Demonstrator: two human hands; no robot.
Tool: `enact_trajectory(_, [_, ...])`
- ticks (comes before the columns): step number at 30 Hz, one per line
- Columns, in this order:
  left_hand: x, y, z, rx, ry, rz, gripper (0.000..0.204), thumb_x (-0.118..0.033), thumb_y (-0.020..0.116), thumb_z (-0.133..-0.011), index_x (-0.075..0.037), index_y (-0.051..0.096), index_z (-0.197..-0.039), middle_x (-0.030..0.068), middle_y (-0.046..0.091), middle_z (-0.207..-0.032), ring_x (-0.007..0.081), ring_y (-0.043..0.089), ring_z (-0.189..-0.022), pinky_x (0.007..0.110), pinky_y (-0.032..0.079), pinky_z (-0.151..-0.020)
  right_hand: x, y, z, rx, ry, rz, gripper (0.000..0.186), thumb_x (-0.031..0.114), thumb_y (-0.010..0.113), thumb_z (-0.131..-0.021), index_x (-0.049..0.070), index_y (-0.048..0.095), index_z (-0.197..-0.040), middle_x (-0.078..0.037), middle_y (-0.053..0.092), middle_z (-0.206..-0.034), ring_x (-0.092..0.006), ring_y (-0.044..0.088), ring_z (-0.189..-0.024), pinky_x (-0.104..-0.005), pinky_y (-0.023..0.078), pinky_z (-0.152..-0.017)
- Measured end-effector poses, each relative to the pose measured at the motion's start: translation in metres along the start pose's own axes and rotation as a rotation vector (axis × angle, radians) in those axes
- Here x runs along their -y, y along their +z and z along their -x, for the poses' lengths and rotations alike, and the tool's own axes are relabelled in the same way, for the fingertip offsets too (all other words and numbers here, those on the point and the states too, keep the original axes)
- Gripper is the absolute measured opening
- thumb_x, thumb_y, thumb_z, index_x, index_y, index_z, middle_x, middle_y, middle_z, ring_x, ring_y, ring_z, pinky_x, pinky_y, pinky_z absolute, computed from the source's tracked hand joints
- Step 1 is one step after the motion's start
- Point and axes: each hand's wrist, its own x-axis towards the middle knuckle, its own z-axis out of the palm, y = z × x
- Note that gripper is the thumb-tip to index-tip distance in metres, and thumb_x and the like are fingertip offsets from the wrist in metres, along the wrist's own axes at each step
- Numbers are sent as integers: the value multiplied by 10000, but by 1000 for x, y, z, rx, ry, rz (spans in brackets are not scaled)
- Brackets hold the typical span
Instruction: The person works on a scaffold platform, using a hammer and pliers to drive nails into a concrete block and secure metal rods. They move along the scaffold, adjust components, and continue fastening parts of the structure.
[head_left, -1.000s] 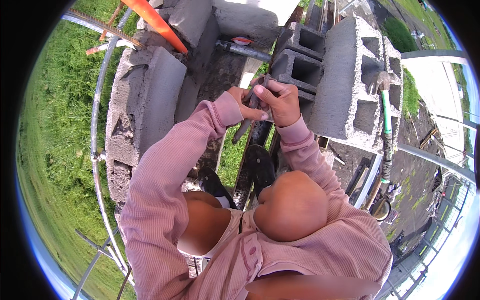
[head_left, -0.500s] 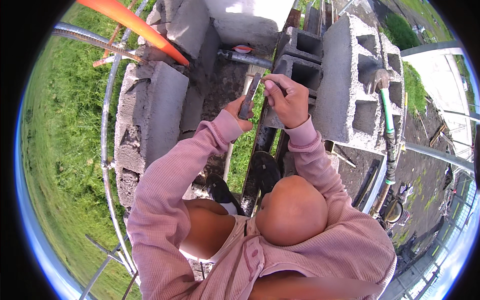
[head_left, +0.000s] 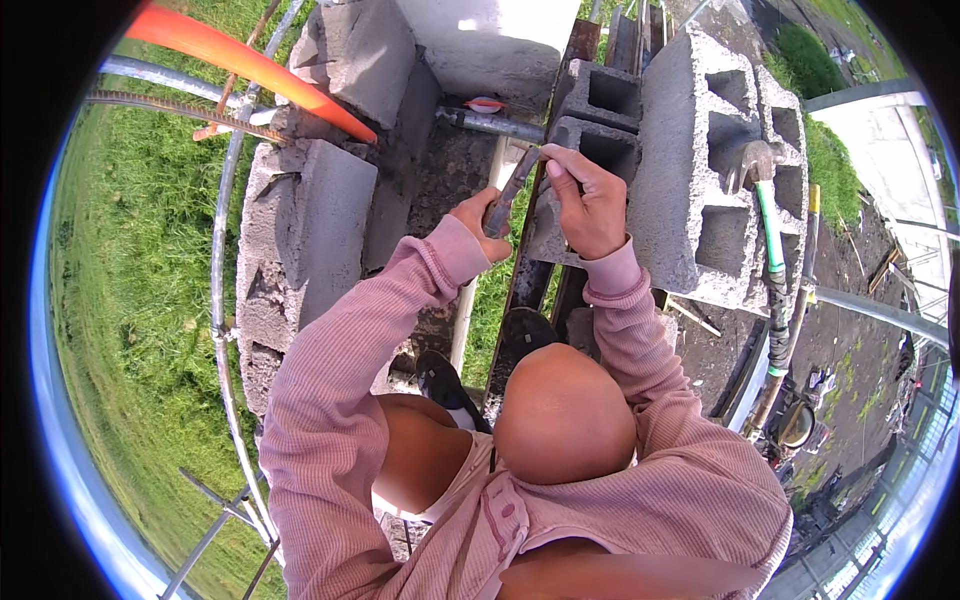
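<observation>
My left hand [head_left: 478,224] is closed round a narrow, flat grey bar [head_left: 512,193], worn and tilted with its upper end to the right. Its exact kind does not show. My right hand [head_left: 594,208] is closed in a pinch, thumb and forefinger at the bar's upper end. Whatever lies between those fingertips is too small to make out. Both hands are above the gap between the concrete blocks, with a pale pole [head_left: 466,325] below.
Hollow concrete blocks [head_left: 672,170] stand at right, with a hammer [head_left: 773,225] against them. A broken block wall [head_left: 335,225] is at left, beside an orange tube [head_left: 255,72] and scaffold pipes [head_left: 222,230]. A steel beam [head_left: 522,285] runs below my hands.
The bar has tilted further to the right. My right hand has shifted slightly right and down, and its fingertips are now at the bar's upper end. My knee has moved left.
</observation>
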Motion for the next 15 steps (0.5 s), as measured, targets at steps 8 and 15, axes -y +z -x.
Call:
enact_trajectory(8, [-58, -3, -19, -106, -27, -183, 392, -253, 774, -629, -4, 651, -905, 98, 666, -740, 191, 629, -686, 353, 530, -713, 34, -21, -24, -27, 254, -30, 334, 39, 538, -1001, -6, 612, -1323, -45, 626, -877, -82, 521, -749, -240, 450, -665])
enact_trajectory(15, [-98, -39, -61, -621, -90, 17, 638, -358, 882, -576, 31, 661, -1031, 51, 627, -810, 135, 595, -733, 288, 540, -744, 125, -88, 5, -137, -234, 547, 424, 229, 624, -977, -11, 615, -1326, -186, 618, -1222, -270, 616, -897, -381, 492, -824])
